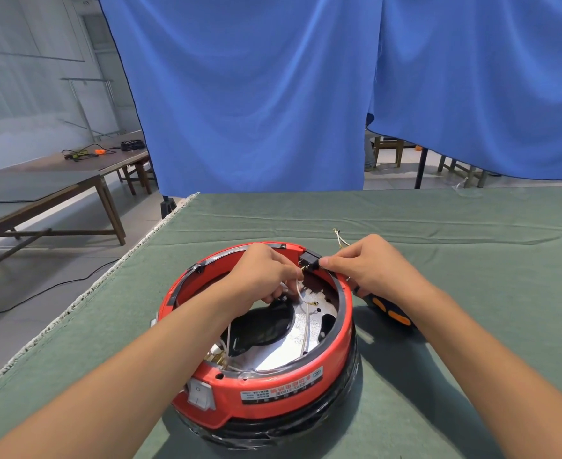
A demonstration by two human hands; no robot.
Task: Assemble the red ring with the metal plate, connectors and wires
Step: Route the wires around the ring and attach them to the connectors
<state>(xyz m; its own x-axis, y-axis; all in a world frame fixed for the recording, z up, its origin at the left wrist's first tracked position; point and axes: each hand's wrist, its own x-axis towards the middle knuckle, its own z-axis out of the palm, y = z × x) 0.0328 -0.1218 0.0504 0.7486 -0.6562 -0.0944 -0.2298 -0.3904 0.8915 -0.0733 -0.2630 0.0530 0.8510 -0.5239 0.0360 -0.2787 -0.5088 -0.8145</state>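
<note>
Both hands work at the far rim of the red ring on the green-covered table

The right hand pinches the black connector seated on the ring's far edge, thumb and forefinger closed on its side. The left hand reaches inside the ring, fingers curled around a white wire just beside the connector. The metal plate lies inside the ring, wires trailing across it. A black and orange tool rests on the cloth right of the ring, and a loose wire lies beyond the right hand
</note>
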